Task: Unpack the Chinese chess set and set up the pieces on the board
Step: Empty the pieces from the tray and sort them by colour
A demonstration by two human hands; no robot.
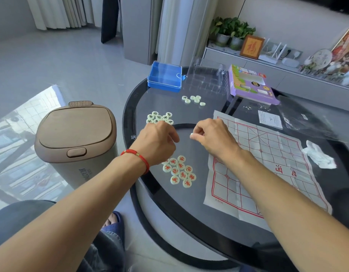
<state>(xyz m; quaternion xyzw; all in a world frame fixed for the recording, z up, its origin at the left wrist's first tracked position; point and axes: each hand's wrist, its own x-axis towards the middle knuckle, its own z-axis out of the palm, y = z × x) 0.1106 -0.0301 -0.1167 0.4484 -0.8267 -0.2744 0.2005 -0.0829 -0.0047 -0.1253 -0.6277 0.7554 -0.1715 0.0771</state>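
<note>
Both forearms reach over the glass table (142, 107). Right hand (213, 137) pinches 1 pale piece (192, 135) just left of the paper board (268, 163); left hand (158, 142), fingers curled, hovers between red-marked pieces (180, 171) and dark-marked pieces (160, 117); its grip I cannot tell.

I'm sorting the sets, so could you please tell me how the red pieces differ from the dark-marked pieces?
The red pieces carry red characters; the dark-marked pieces carry dark ones. The red pieces lie nearer the person, below the left hand; the dark-marked pieces lie beyond it. Both are pale round discs, face up, clustered on the glass table, off the board.
</note>
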